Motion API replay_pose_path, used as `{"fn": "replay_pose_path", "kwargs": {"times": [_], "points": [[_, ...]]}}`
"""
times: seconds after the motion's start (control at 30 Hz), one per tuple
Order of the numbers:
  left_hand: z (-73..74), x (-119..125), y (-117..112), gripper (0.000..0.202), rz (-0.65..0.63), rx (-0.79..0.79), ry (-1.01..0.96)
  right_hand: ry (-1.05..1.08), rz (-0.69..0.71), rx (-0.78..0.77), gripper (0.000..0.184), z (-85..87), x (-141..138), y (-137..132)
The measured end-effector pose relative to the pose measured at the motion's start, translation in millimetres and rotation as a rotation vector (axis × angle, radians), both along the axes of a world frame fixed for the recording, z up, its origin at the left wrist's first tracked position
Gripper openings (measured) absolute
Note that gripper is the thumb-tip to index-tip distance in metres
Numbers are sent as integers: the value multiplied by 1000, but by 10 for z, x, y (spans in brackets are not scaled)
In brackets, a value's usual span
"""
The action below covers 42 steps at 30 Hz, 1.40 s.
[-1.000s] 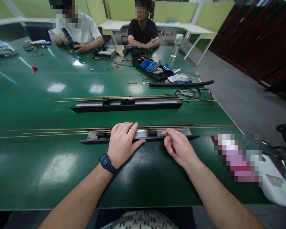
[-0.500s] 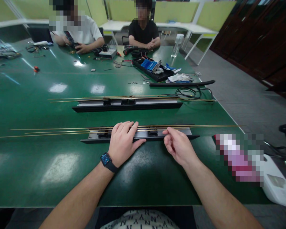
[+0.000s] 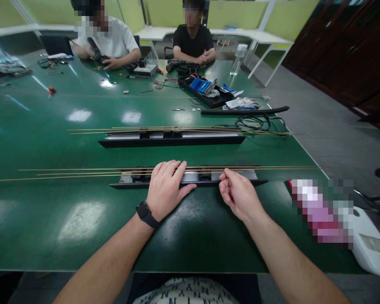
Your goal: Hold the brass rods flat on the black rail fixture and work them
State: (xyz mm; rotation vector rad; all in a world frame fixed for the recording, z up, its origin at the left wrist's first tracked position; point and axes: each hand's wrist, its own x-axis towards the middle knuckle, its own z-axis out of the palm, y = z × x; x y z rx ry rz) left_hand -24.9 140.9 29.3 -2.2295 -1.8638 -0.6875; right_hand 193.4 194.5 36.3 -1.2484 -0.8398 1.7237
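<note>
A black metal channel with a silver inside lies across the table in front of me. Black blocks sit in it, one of them between my hands. Thin gold-coloured rods run lengthwise over the channel and stick out past both its ends. My left hand, wearing a black watch, lies across the channel and rods, fingers stretched out and thumb apart at the near edge. My right hand is closed, index finger and thumb pinched at a rod near the channel's right end. Its fingertips partly hide the contact.
Beyond lies a second black channel with rods over it. Farther back are a black strip, coiled cable, gloves and a black tray. Two people sit across the table. A white device is at right.
The whole view has shifted slightly, things appearing a little farther right. Both hands keep their places on the near channel and rods. The watch face has gone dark.
</note>
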Motion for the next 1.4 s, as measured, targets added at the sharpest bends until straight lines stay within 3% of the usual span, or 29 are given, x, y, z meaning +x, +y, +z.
{"fn": "replay_pose_path", "kwargs": {"times": [0.3,0.47,0.7,0.87,1.1,1.27,1.4], "points": [[-8,17,6,63,6,-3,-19,15,76,26,33,-26,-73,-31],[-1,16,10,63,7,-10,0,32,-14,3,30,-47,-57,-24],[-8,3,3,64,3,-17,-10,49,60,8,30,-41,-105,-38],[11,5,5,63,-9,-24,-33,29,-42,-2,26,-12,-81,-23],[63,5,-16,66,-1,-25,-30,-17,63,-7,26,-3,-63,-44],[29,-28,14,65,-24,-9,-33,-46,25,-90,24,-41,-52,-26],[4,-26,20,68,-13,4,-30,-32,34,-72,20,-67,-61,-16]]}}
